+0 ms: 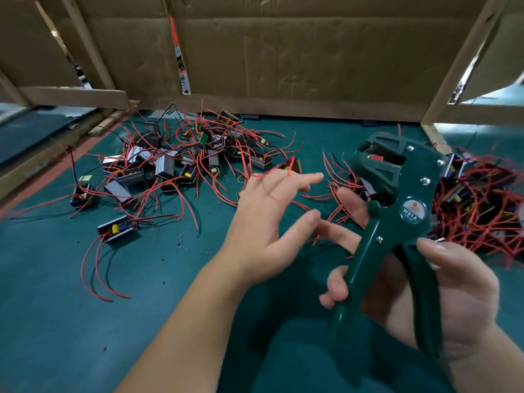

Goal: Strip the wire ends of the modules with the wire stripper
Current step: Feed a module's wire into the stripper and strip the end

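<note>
Head view. Right hand (459, 296) is wrapped round both handles of the green wire stripper (408, 199), tool head up and tilted left. The handles are spread and I see no wire in the jaws.

Left hand (266, 222) is open with fingers straight and splayed, gripping nothing. One module (293, 165) sits blurred just beyond its fingertips, a red lead crossing them; I cannot tell if it rests on the counter (56, 307) or is in the air.

Other modules lie in two heaps, the left pile (170, 163) and the right pile (482, 199). Insulation bits (181, 242) dot the counter and a cardboard wall (283, 52) stands behind.

Judgement: between units, next module to be fetched. To do it well:
- pinch one lead near its end, clear of the tangle
- seat it square in the jaws at a consistent depth
- squeeze fully in one stroke
- keep finished and unfinished heaps apart
</note>
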Motion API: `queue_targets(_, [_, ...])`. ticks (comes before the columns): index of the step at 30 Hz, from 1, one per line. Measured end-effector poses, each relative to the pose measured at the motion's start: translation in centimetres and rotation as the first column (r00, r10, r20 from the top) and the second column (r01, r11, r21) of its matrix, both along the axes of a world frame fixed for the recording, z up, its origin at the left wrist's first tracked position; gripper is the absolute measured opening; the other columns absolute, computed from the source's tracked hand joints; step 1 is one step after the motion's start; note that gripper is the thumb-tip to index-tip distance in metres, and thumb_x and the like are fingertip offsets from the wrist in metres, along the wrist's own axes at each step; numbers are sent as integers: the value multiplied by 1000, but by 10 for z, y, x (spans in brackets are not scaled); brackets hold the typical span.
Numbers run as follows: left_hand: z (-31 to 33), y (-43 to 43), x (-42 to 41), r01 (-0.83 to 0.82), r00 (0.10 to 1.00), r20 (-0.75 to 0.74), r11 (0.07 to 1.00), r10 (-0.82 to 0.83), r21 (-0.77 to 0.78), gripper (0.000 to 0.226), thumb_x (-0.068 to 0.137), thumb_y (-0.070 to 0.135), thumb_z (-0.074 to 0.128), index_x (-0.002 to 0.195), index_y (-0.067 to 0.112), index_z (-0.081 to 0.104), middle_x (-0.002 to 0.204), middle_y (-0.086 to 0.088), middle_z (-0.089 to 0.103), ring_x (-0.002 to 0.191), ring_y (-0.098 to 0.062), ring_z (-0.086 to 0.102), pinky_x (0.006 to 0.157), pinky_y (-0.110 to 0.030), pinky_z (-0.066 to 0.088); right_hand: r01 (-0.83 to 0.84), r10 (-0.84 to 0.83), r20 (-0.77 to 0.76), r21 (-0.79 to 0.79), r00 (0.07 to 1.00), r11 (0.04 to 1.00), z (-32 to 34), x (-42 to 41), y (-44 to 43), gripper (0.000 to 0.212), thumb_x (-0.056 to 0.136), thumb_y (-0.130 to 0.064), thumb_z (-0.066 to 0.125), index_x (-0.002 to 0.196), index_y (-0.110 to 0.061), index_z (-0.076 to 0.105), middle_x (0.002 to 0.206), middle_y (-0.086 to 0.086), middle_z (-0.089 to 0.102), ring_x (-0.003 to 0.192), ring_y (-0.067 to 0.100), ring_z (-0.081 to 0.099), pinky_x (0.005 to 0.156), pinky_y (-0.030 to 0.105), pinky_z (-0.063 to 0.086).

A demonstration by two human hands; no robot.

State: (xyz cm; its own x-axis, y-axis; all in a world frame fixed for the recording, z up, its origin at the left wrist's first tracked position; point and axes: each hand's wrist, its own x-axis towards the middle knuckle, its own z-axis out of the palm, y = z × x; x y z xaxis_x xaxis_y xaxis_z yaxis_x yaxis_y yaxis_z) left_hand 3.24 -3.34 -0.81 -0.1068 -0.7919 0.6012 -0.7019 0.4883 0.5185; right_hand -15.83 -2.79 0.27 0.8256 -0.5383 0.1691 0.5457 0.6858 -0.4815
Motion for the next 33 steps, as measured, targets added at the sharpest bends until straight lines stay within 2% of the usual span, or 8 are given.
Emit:
queue_targets(7, [-3,0,4,-142,990,30,988,141,54,49,89,47,40,131,27,54,124,11,55,120,-14,41,103,-34,28,62,-65,61,46,996,997,2,-3,-7,71,87,-10,55,149,-6,22,146,35,22,96,49,52,92,58,40])
queue_targets(9, [-8,-3,5,-252,967,68,958,245,135,54,90,50,39,140,31,42,135,12,47,128,-8,31,103,-29,19,80,-81,16,21,997,997,2,-3,-6,75,83,-12,60,149,-9,24,149,32,14,92,49,57,90,57,44])
queue_targets(12, [-17,-10,11,-381,924,114,884,364,269,62,94,43,44,150,31,20,148,10,31,134,-6,17,107,-37,13,127,-132,-92,-51,987,991,0,-5,-5,79,74,-18,70,145,-12,37,148,30,28,84,43,62,85,54,50])
queue_targets(18, [-20,-13,21,-389,919,95,838,383,382,80,89,45,52,152,33,3,155,13,19,141,-10,14,110,-46,12,162,-182,-176,-119,967,980,0,-6,-2,80,66,-24,75,140,-14,45,144,27,39,80,39,64,83,53,52])
queue_targets(22, [-4,-10,10,-110,859,-461,960,223,259,68,82,34,56,145,29,31,144,11,42,134,-1,35,116,-45,24,146,-156,-155,-74,976,987,1,-4,-3,82,66,-23,74,141,-13,44,145,27,37,81,40,64,81,51,52])
queue_targets(25, [7,-9,12,169,526,-851,981,-6,97,51,80,17,50,131,18,46,123,4,58,116,-12,52,100,-31,39,192,-214,-242,-114,946,975,0,-3,-2,87,57,-27,77,138,-16,48,142,26,43,76,36,66,77,49,53])
queue_targets(28, [10,-5,20,528,253,-965,846,-68,79,55,78,30,56,130,14,50,124,-1,61,104,-22,58,87,-35,40,164,-177,-204,-77,963,983,0,-2,-2,87,60,-25,76,140,-16,46,143,26,41,77,36,66,78,49,53])
queue_targets(33, [9,0,15,745,294,-943,655,-158,123,78,73,51,61,136,8,49,134,-9,56,117,-22,55,97,-41,33,154,-158,-91,-42,983,987,1,-3,-3,80,69,-22,72,142,-11,42,133,25,39,82,38,64,81,49,52])
